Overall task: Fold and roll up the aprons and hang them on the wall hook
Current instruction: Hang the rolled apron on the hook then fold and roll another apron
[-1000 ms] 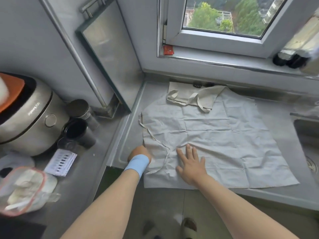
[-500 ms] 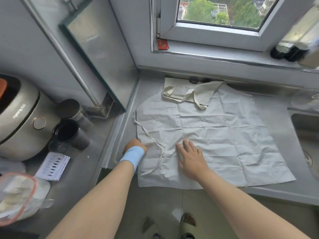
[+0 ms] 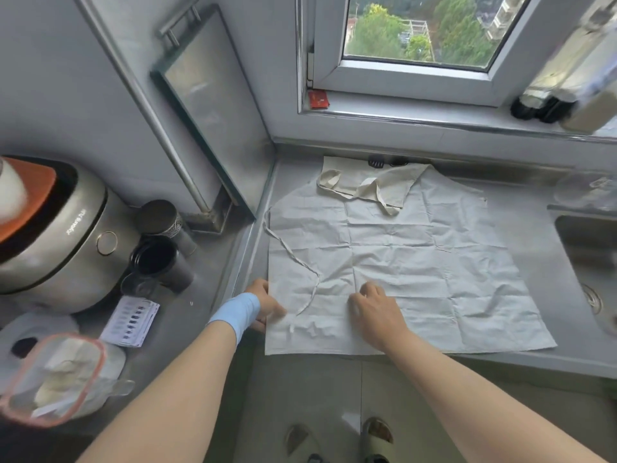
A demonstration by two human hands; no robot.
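Note:
A creased off-white apron [image 3: 417, 262] lies spread flat on the steel counter [image 3: 521, 228], its bib and neck strap [image 3: 367, 192] folded over at the far edge. A thin waist tie [image 3: 293, 259] curls across the apron's left part. My left hand [image 3: 267, 305], with a blue wristband, pinches the apron's left edge near the front corner. My right hand [image 3: 374, 305] rests on the cloth with fingers curled, pinching the fabric just right of the tie. No wall hook is in sight.
A rice cooker [image 3: 56, 235], dark cups [image 3: 160, 259] and a paper card [image 3: 130, 320] crowd the lower counter at left. A sink [image 3: 591, 262] lies at right. Bottles [image 3: 541, 105] stand on the window sill. A steel board [image 3: 213, 105] leans in the corner.
My right hand went from flat with spread fingers to curled and pinching the cloth. My left hand shifted onto the apron's left edge and gripped it.

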